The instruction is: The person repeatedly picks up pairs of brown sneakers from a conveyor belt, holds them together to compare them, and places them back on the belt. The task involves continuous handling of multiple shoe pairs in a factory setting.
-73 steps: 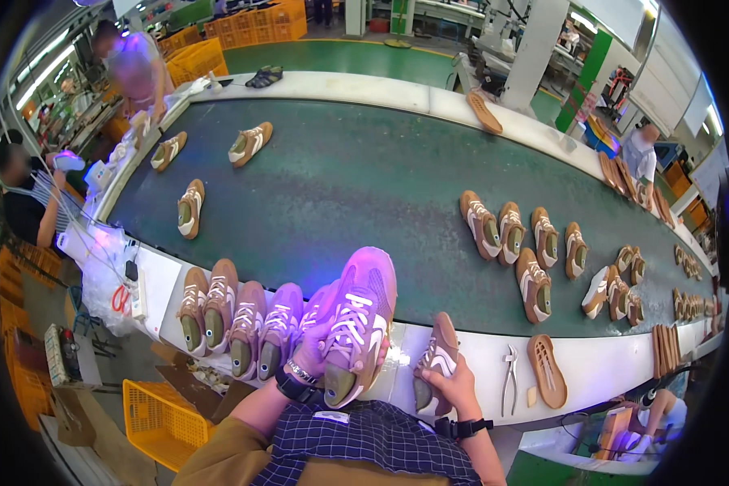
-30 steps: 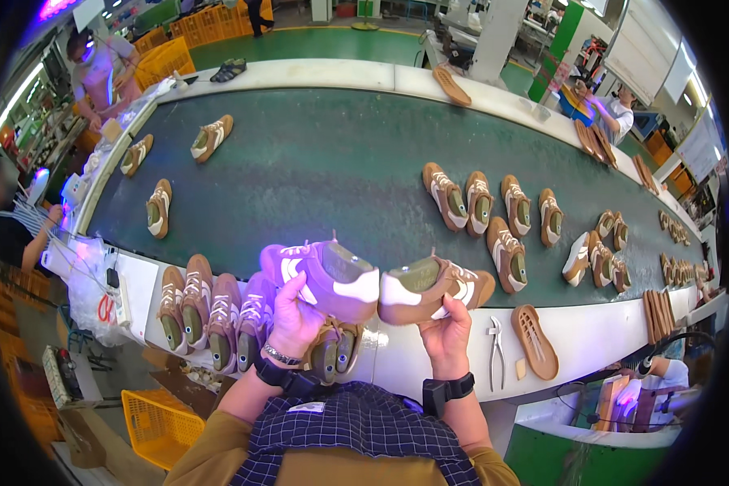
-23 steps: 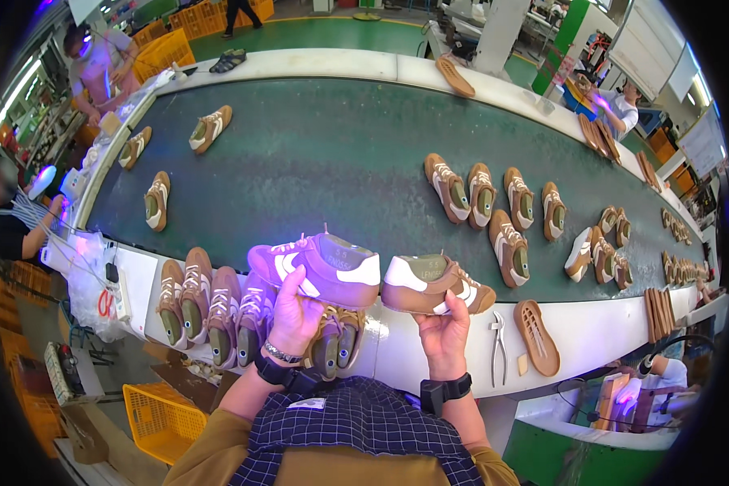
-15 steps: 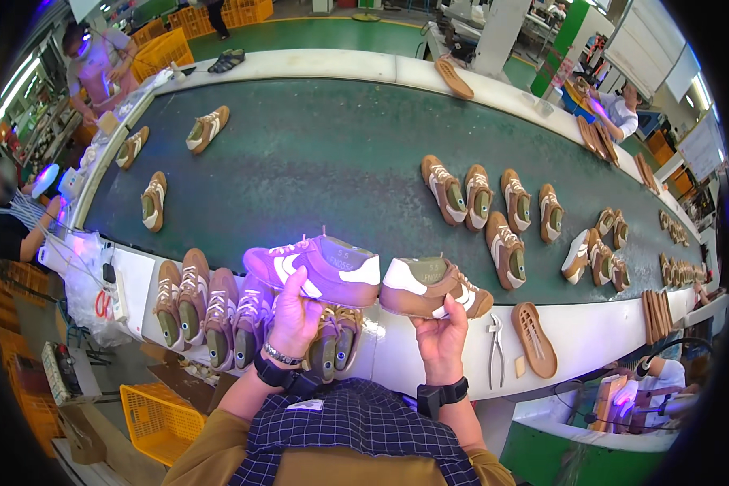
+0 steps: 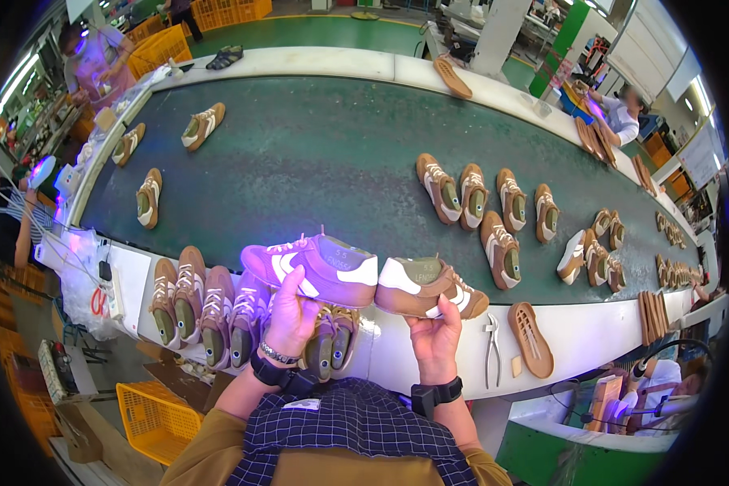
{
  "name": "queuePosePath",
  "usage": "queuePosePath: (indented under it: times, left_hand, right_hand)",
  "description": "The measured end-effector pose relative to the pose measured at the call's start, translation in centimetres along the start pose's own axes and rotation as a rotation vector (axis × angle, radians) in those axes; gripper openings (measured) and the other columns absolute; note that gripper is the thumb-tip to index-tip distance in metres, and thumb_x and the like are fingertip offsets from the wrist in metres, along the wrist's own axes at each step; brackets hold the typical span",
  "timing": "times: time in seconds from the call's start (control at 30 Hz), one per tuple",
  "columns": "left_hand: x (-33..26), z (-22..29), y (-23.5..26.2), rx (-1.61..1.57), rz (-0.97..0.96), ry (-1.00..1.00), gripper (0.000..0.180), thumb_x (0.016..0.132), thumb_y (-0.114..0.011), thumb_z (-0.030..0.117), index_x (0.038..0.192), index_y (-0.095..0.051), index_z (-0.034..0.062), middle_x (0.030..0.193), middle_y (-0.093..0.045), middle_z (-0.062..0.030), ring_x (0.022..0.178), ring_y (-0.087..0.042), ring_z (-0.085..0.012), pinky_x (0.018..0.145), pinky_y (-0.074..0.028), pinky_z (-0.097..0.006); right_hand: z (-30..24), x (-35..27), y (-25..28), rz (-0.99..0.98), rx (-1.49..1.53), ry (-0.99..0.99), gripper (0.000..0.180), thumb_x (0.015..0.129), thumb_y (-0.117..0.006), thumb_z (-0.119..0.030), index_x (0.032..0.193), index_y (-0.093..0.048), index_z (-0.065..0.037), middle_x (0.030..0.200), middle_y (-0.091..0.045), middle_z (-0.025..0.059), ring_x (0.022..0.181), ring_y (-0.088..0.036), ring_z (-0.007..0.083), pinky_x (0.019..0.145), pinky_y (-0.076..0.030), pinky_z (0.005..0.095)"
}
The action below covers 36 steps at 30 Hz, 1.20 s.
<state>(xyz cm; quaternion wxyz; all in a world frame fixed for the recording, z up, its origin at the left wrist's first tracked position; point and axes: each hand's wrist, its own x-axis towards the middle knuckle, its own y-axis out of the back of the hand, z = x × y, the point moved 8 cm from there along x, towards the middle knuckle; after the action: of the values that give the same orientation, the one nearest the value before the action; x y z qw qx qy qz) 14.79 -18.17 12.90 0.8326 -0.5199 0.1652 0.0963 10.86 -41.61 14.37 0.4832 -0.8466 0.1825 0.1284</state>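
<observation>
At lower left, a row of shoes [image 5: 216,312] is lined up on a white ledge [image 5: 393,360]. At lower centre, a purple-lit shoe [image 5: 312,271] is gripped by the curled left hand [image 5: 292,324]; heel toward heel, a brown shoe [image 5: 429,290] is held by the curled right hand [image 5: 434,342]. Further right, pliers [image 5: 492,350] and a tan sole [image 5: 530,340] are laid.

"What lies at the far side?"
"A glossy green painted floor [image 5: 316,36], with a square pale-grey pillar [image 5: 500,32] toward the right."
"And left?"
"A long white strip light [image 5: 13,91], glowing beyond the wide dark-green belt table [image 5: 316,154]."
</observation>
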Motion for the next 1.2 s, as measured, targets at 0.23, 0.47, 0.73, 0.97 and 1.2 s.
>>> queuePosePath:
  times: [0.23,0.47,0.73,0.97,1.2]
  left_hand:
    - [-0.1,0.1,-0.3,0.006,0.003,-0.005,0.029,0.09,-0.056,0.017,0.116,-0.052,0.007,0.109,-0.062,-0.0053,0.101,-0.06,-0.0191,0.088,-0.05,-0.037]
    - [0.0,0.0,-0.3,0.009,-0.006,0.012,0.028,0.09,-0.055,0.018,0.116,-0.052,0.0072,0.108,-0.062,-0.0047,0.1,-0.06,-0.0186,0.089,-0.049,-0.036]
    - [-0.2,0.1,0.4,0.052,-0.005,-0.037,0.031,0.089,-0.056,0.015,0.119,-0.05,0.0089,0.111,-0.059,-0.0038,0.103,-0.058,-0.0172,0.089,-0.048,-0.034]
    - [-0.7,0.6,-0.6,0.082,-0.022,-0.057,0.033,0.089,-0.058,0.014,0.12,-0.049,0.0088,0.112,-0.058,-0.0043,0.103,-0.057,-0.0168,0.09,-0.047,-0.034]
    - [-1.1,1.3,-0.9,0.127,-0.008,-0.107,0.036,0.087,-0.058,0.011,0.122,-0.047,0.0075,0.113,-0.057,-0.0045,0.103,-0.058,-0.0173,0.09,-0.048,-0.034]
  right_hand:
    - [-0.1,-0.3,-0.4,0.002,0.009,0.007,0.044,0.084,-0.058,-0.015,0.125,-0.046,-0.006,0.124,-0.053,0.0103,0.114,-0.052,0.027,0.096,-0.046,0.047]
    - [-0.1,-0.3,-0.4,-0.016,-0.012,0.016,0.044,0.085,-0.057,-0.017,0.126,-0.045,-0.006,0.125,-0.053,0.0102,0.115,-0.052,0.0272,0.097,-0.045,0.0478]
    - [-0.7,-0.7,-0.5,-0.032,-0.104,0.057,0.047,0.084,-0.057,-0.018,0.127,-0.044,-0.006,0.125,-0.053,0.0097,0.114,-0.052,0.027,0.095,-0.046,0.0471]
    - [-1.3,-0.8,-0.7,-0.066,-0.162,0.066,0.048,0.083,-0.059,-0.018,0.127,-0.044,-0.006,0.124,-0.053,0.0088,0.114,-0.053,0.0252,0.095,-0.046,0.046]
    - [-1.3,-0.6,-0.2,-0.061,-0.213,0.038,0.05,0.082,-0.059,-0.018,0.128,-0.043,-0.004,0.123,-0.054,0.009,0.114,-0.053,0.0247,0.097,-0.045,0.0433]
